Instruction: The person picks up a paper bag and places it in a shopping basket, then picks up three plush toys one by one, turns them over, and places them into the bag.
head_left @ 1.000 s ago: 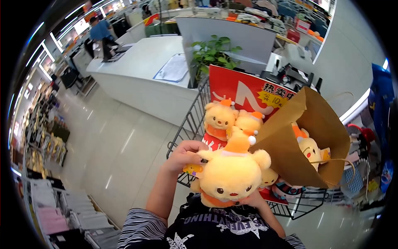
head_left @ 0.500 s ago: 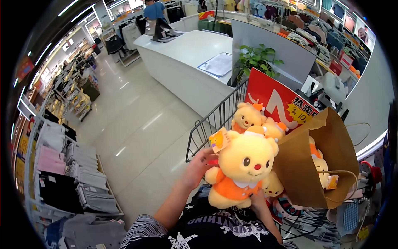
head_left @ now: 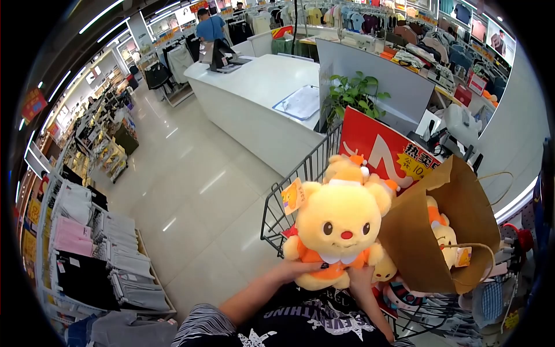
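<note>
Step in hand: judged as inspection; the plush bear (head_left: 341,225) is held upright, face toward the camera, in front of the person's chest.
Left hand (head_left: 302,268): closed around the lower left side of the plush bear, fingers curled onto the orange collar and body.
Right hand (head_left: 361,279): under the base of the plush bear, gripping from below; the fingertips are partly hidden by the toy.
Position of plush bear: above the near left corner of the wire basket (head_left: 276,215), clear of its rim, resting on both hands.
Hang tag (head_left: 293,195): attached at the bear's ear, pointing toward the left edge of the wire basket.
Paper bag (head_left: 425,237): open, just beside the plush bear on the right, standing over the near right part of the wire basket; 1 similar toy (head_left: 442,231) shows inside.
Basket contents: more plush toys (head_left: 348,169) behind the held one, against the red sign (head_left: 381,147) at the far edge.
Requirement for a further move: judged, any transfer toward the paper bag calls for 1 hand to keep support under the base while the bear tilts head-first to the bag mouth.
Surroundings: white counter (head_left: 254,87) and potted plant (head_left: 352,92) beyond the wire basket.
</note>
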Tool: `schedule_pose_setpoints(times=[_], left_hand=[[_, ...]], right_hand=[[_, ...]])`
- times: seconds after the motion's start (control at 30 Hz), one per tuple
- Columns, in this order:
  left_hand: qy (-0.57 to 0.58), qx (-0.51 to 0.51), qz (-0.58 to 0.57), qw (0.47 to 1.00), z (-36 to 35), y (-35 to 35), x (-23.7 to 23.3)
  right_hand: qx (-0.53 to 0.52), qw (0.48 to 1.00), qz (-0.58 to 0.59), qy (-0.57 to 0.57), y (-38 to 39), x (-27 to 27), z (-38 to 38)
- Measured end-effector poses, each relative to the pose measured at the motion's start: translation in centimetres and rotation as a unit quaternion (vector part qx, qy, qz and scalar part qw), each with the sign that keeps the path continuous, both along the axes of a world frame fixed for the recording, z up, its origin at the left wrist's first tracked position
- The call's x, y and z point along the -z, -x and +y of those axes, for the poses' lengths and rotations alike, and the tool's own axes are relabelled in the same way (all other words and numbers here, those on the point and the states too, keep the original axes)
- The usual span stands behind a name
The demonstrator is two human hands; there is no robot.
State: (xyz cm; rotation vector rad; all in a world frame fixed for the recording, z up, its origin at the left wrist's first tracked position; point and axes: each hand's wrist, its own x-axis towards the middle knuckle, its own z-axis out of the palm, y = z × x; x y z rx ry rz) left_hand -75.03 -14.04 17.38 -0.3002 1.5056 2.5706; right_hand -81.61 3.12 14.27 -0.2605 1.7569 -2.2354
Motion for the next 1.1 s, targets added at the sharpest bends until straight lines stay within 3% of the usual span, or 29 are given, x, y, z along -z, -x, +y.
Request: schedule_pose_setpoints(times=[0.13, 0.27, 0.3, 0.33, 0.43, 0.5, 0.57, 0.67, 0.77, 0.87, 1.1], left_hand=[[-0.066, -0.035, -0.019, 0.997, -1.0, 1.7, 0.5], [0.009, -0.089, -0.035, 0.995, -1.8, 3.3, 0.8], [0.079, -0.1, -0.045, 0.991, -1.9, 3.6, 0.4], [0.15, -0.111, -0.057, 0.981, -2.1, 3.9, 0.2], [0.18, -0.129, 0.045, 0.974, -2.7, 4.3, 0.8], [0.125, -0.119, 0.028, 0.985, -3.4, 4.7, -0.4], [0.175, -0.099, 0.002, 0.98, -4.5, 5.2, 0.3], [0.177, -0.05, 0.066, 0.981, -4.9, 5.7, -0.4], [0.25, 0.041, 0.102, 0.962, -5.5, 6.0, -1.7], [0.23, 0.044, 0.136, 0.963, -5.5, 6.4, -1.9], [0.25, 0.042, 0.084, 0.964, -5.9, 6.4, -0.1]], right_hand=[[-0.005, 0.994, 0.05, 0.096, 0.3, -0.2, -1.4], [-0.027, 0.997, 0.077, -0.013, 0.4, 0.1, -2.6], [-0.02, 0.992, 0.107, -0.062, 0.6, 0.1, -3.1], [-0.029, 0.997, 0.055, -0.038, 0.7, -0.3, -3.4], [-0.115, 0.991, 0.05, -0.044, 1.9, -2.6, -3.3], [-0.177, 0.978, 0.046, -0.103, 2.8, -2.1, -2.8], [-0.16, 0.984, 0.021, -0.076, 3.0, -2.7, -3.4], [-0.098, 0.992, 0.035, -0.065, 3.2, -2.3, -4.0], [-0.049, 0.994, 0.039, -0.089, 2.8, -1.5, -4.5], [-0.021, 0.993, 0.037, -0.109, 2.4, -1.1, -4.7], [-0.039, 0.994, 0.023, -0.097, 2.3, -2.4, -4.4]])
